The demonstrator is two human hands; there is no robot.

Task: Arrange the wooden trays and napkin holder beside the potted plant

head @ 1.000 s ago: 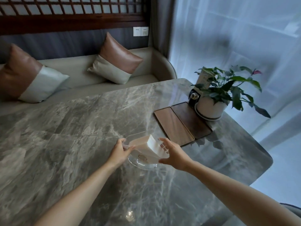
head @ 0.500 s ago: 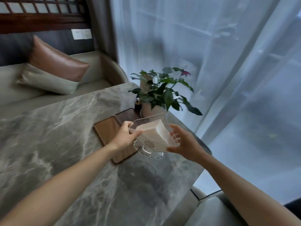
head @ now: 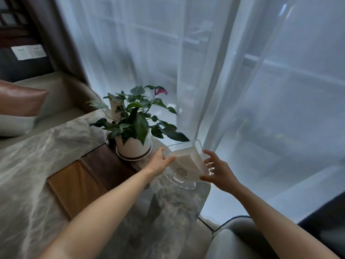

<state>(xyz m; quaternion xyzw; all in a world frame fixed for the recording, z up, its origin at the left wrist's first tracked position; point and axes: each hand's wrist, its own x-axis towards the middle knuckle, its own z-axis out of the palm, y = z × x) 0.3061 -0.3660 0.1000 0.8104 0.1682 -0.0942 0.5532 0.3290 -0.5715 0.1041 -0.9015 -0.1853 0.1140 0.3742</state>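
Note:
A clear napkin holder (head: 186, 165) full of white napkins sits tilted near the table's right corner, just right of the potted plant (head: 133, 126) in its white pot. My left hand (head: 159, 162) grips its left side. My right hand (head: 218, 171) touches its right side with fingers spread. I cannot tell whether its round base rests on the marble. Two wooden trays lie side by side left of the plant: a light one (head: 74, 186) and a dark one (head: 108, 165), partly hidden by my left arm.
The grey marble table (head: 33, 165) ends close to the holder, at a rounded corner. A sheer curtain (head: 224, 71) hangs beyond. A cushioned bench with a brown pillow (head: 20, 101) is at the left, a grey chair (head: 233, 240) at the lower right.
Both hands have carried the napkin holder from the table's middle past the trays to the right of the plant. My view swung right toward the window.

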